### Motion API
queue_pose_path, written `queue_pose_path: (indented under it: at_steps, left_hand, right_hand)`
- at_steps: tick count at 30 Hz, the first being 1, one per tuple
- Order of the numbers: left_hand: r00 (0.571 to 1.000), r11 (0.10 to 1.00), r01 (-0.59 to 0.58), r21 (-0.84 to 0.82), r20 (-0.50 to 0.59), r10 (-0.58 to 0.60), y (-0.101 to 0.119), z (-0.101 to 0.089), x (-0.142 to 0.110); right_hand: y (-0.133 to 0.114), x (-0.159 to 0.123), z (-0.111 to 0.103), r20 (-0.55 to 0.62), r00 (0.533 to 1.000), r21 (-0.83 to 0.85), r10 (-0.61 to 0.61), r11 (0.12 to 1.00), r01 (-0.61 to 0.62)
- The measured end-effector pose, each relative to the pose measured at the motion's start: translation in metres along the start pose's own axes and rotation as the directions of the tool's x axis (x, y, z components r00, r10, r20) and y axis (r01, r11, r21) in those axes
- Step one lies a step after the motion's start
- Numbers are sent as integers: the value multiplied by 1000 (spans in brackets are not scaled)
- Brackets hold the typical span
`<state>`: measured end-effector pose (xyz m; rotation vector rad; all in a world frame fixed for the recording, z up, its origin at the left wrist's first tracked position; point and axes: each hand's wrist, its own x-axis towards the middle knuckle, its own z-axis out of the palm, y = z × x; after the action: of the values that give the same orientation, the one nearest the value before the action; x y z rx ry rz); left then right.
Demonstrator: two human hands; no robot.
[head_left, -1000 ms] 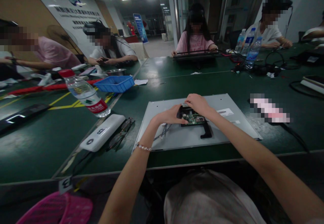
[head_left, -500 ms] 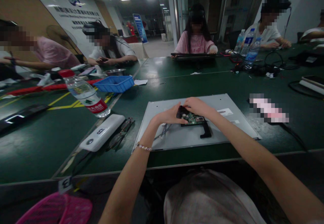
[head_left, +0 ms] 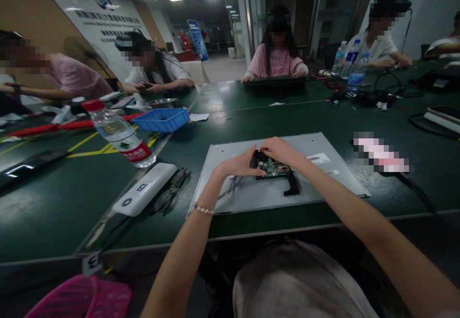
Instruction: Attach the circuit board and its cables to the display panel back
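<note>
Circuit board seems steadied by our half-open left hand; our right hand now curls lower, hold unclear, apparently still working.

Stretches the bare left forearm forward, slanted up to the right, and the bare right forearm forward, slanted up to the left. Holds both hands close together, nearly touching at the fingers. Spreads the thumb of the left hand well apart from its fingers. Arches the right hand, knuckles up, with fingers bent leftward and down.
</note>
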<state>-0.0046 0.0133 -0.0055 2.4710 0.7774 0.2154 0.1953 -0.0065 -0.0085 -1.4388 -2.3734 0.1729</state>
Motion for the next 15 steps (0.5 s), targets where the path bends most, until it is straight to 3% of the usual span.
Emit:
queue_pose_path:
  at_steps: [9,15]
  left_hand:
    - [999,1000,25,-18,28,-24,1,-1,1]
    - [993,994,110,-5,47,-110,1,1,1]
  right_hand:
    - [0,2,4,-9,1000,18,-28,999,28]
    - [7,6,7,-24,999,78,-27,997,29]
